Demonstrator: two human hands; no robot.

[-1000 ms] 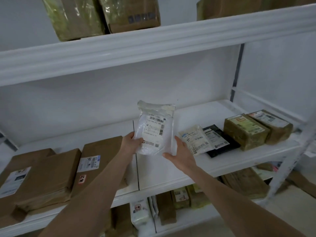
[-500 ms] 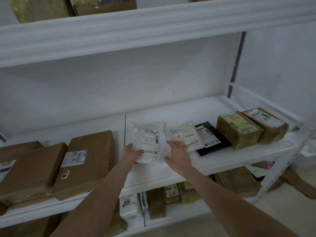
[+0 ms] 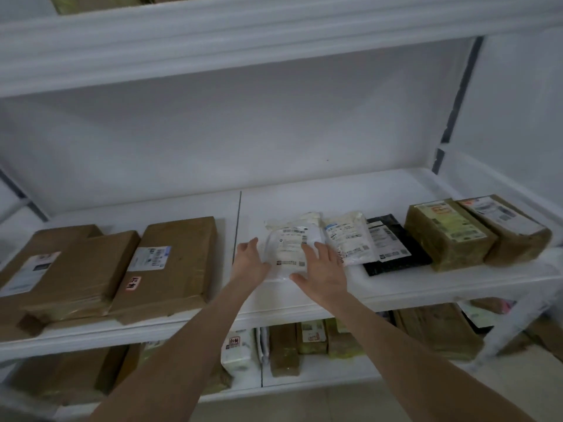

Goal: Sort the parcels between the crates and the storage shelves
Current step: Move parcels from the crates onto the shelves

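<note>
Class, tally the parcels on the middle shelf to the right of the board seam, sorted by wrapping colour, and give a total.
White pouches: 2
Black mailer: 1
Olive-brown taped boxes: 2
Total: 5

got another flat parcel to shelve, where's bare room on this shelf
Bare: the gap around the left hand, between the large brown parcel and the white pouch, and the back strip of the middle shelf behind the parcels. Crowded: the right end, with second pouch, black mailer and olive boxes.
</note>
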